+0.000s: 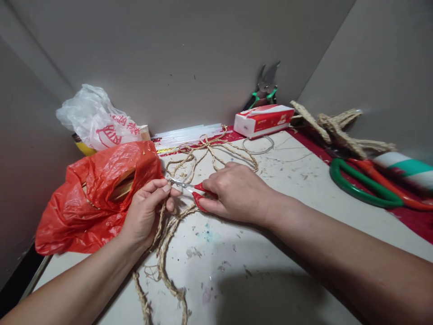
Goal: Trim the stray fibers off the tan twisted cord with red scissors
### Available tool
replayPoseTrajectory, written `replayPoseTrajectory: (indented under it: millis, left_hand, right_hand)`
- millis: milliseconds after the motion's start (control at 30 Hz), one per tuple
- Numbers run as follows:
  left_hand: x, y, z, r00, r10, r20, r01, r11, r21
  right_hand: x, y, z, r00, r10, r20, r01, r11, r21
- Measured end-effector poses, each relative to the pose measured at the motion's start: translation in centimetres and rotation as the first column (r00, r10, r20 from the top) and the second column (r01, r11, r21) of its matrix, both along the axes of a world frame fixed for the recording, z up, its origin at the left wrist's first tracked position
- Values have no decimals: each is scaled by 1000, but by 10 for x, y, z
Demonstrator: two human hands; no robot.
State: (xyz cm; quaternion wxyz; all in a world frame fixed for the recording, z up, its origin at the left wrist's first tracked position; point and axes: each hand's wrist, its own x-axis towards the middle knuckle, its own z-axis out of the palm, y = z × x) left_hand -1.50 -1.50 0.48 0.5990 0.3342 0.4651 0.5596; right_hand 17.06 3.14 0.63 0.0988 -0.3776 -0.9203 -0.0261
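Near the counter's left edge, the left hand pinches the rough tan twine rope in closed fingers. The right hand grips small red-handled scissors, blades pointing left, tips at the pinch.

Soft, even indoor light falls from above and slightly behind the camera, neither harsh nor dim. A broad dark shadow lies on the pale counter near the bottom edge, under the right forearm. The white plastic bag shows mild glare. The centre is sharp; the far right edge is blurred and stretched by wide-angle distortion, and walls bend outward.
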Motion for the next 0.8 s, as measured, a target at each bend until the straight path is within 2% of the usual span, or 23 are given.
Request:
replayPoseTrajectory:
  millis: [133, 233, 333, 500, 667, 800]
  left_hand:
    - [-1, 0, -1, 1000, -11, 25, 11, 1000, -1]
    - [0, -1, 0, 1000, -12, 29, 12, 1000, -3]
    - [0, -2, 0, 999, -9, 34, 9, 1000, 2]
    - [-1, 0, -1, 999, 1, 34, -1, 1000, 2]
    - [-1, 1, -3, 999, 31, -45, -32, 999, -10]
    - [-1, 0, -7, 993, 52, -108, -49, 998, 29]
  right_hand:
    - [1, 2, 1, 1000, -11, 27, 11, 1000, 7]
    - [2, 5, -1, 997, -71, 40, 71, 997, 2]
    - [5, 8, -5, 994, -106, -33, 107, 994, 15]
    - [8, 7, -8, 981, -2, -195, 15, 998, 67]
    - [5, 3, -2, 996, 8, -86, -4, 999, 46]
    - [3, 2, 0, 999, 13, -29, -11, 998, 70]
